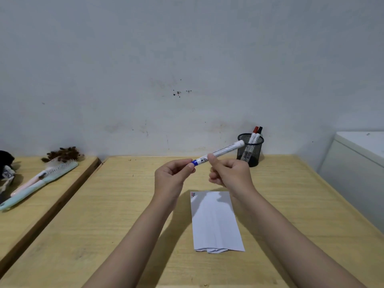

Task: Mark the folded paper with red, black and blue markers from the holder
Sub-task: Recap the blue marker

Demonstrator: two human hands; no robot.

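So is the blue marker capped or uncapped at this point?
Cannot tell for sure. The left hand pinches the blue end of the white-barrelled blue marker while the right hand grips the barrel; no gap or tip shows.

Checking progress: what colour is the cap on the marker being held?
Blue cap on the marker, clearest in the head view.

Bare pale wooden worktop (128,204) left of the white folded paper (216,221); black mesh holder (250,151) against the wall at back right; white cabinet (357,169) bounding the right edge
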